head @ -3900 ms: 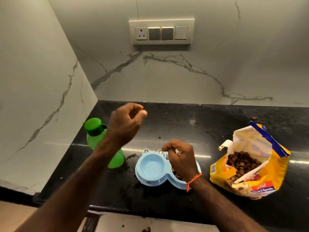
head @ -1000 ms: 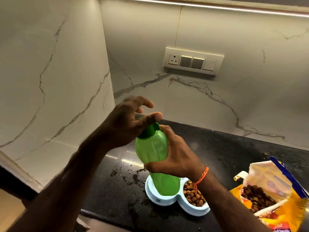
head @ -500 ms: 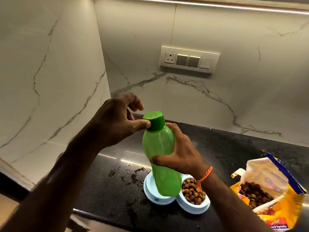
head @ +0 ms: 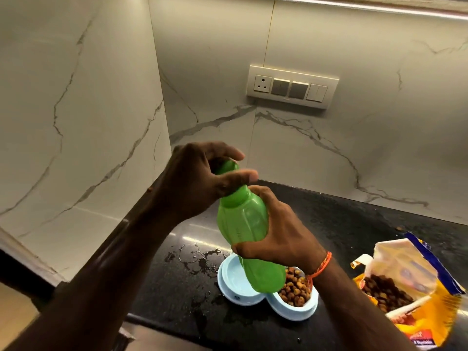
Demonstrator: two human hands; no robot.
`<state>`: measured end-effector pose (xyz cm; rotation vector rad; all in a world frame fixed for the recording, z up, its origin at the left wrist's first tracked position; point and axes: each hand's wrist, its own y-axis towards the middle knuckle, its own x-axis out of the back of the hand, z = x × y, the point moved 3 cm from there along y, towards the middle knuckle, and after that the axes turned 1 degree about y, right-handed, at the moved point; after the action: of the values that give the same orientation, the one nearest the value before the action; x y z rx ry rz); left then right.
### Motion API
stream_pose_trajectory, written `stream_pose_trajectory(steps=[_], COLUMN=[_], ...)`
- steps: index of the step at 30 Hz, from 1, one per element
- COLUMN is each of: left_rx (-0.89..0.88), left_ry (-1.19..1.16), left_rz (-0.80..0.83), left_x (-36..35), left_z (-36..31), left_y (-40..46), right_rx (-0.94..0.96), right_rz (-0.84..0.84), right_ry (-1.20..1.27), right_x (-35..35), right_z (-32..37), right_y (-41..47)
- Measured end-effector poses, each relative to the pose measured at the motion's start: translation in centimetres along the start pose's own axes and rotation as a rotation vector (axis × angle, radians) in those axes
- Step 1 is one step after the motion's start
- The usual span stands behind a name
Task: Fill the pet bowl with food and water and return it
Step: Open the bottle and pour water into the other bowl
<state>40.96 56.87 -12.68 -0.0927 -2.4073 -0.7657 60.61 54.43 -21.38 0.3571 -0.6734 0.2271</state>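
Water step: right hand (head: 281,239) grips the green bottle (head: 244,225), left hand (head: 200,184) clamps its cap (head: 226,167); next, uncap and pour into the bowl's empty compartment (head: 233,277).

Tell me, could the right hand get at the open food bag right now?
Probably not yet: the right hand is gripping the green bottle. The food bag lies unobstructed beside it.

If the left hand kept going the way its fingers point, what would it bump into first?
The left hand already wraps the cap of the green bottle, fingers pointing right. Past it, probably the marble wall, though depth is unclear.
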Motion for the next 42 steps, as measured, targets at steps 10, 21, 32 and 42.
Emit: stream_pose_trajectory(steps=[10, 21, 32, 42], left_rx=[0.161, 0.457, 0.563, 0.606], left_ry=[-0.154, -0.447, -0.486, -0.494], left_rz=[-0.218, -0.069, 0.061, 0.109], left_x=[1.2, -4.8, -7.7, -9.0], left_z=[0.4, 6.5, 9.9, 11.1], left_y=[-0.7, -4.0, -6.5, -6.6], right_rx=[-0.097, -0.257, -0.431, -0.507], right_rz=[0.027, 0.211, 0.385, 0.448], right_ry=[-0.133, -0.377, -0.553, -0.644], right_x=[2.4, 2.1, 0.7, -0.4], right_z=[-2.5, -4.8, -7.3, -7.7], right_y=[-2.5, -5.3, -8.7, -8.8])
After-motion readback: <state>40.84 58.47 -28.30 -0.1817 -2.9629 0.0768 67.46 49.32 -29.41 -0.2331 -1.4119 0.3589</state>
